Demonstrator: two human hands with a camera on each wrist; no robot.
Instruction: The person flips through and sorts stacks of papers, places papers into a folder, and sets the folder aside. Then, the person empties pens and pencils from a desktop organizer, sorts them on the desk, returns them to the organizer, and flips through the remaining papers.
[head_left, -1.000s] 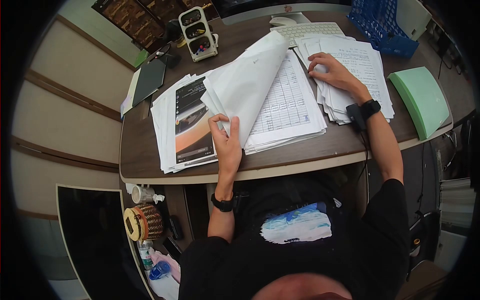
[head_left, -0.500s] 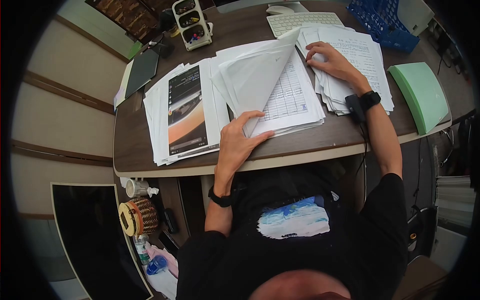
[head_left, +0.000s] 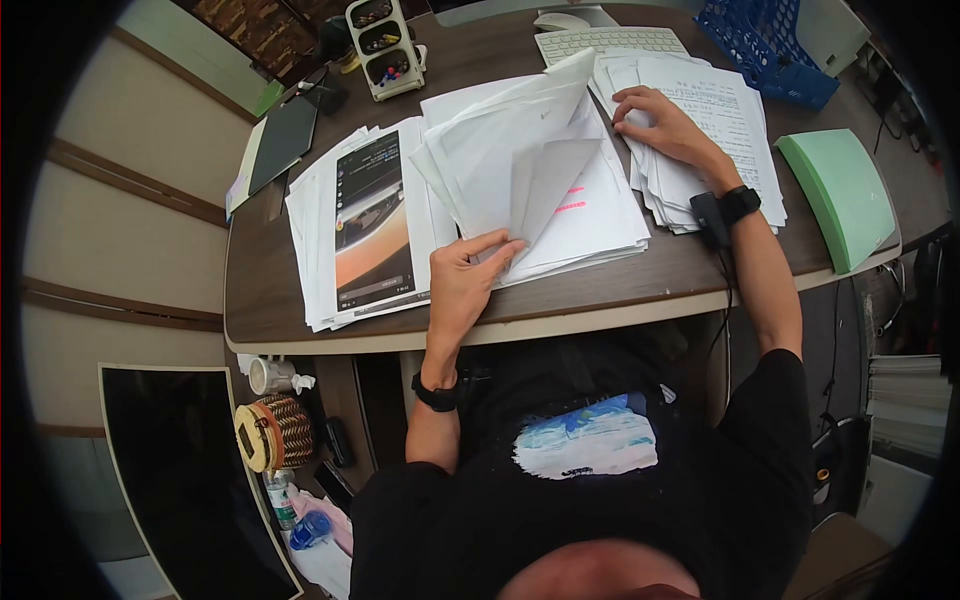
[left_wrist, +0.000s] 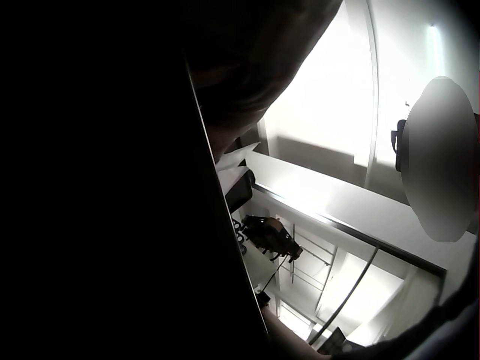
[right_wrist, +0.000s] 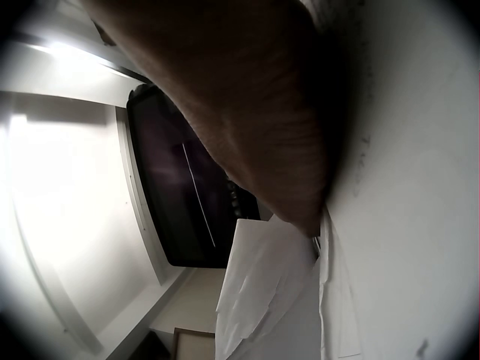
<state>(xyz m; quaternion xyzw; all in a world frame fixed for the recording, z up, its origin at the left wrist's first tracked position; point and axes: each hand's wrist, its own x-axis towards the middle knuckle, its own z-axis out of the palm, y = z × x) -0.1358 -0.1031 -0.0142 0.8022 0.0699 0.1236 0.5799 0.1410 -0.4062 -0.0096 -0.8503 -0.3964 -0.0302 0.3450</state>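
Observation:
Between thumb and fingers, my left hand (head_left: 462,290) pinches the near edge of a paper sheet (head_left: 548,185) in the middle stack. The sheet curls up and leftward, baring a white page (head_left: 600,225) with pink marks beneath. Several turned sheets (head_left: 490,135) lean back to the left behind it. My right hand (head_left: 668,128) rests with loosely bent fingers on the printed right stack (head_left: 725,110). In the right wrist view its dark underside (right_wrist: 247,120) lies against that paper (right_wrist: 412,195). The left wrist view is mostly black and hides the left fingers.
A left stack (head_left: 315,250) carries a printed photo page (head_left: 375,225). Behind the papers are a keyboard (head_left: 605,42), a mouse (head_left: 562,20) and a pen holder (head_left: 385,50). A blue basket (head_left: 780,65) and a green box (head_left: 840,195) stand at the right.
The left hand first held a folded-over bundle, which moved left, then reached to the stack's near edge. Now the sheet with the printed grid is lifted, showing the pink-marked page. The right hand stays put.

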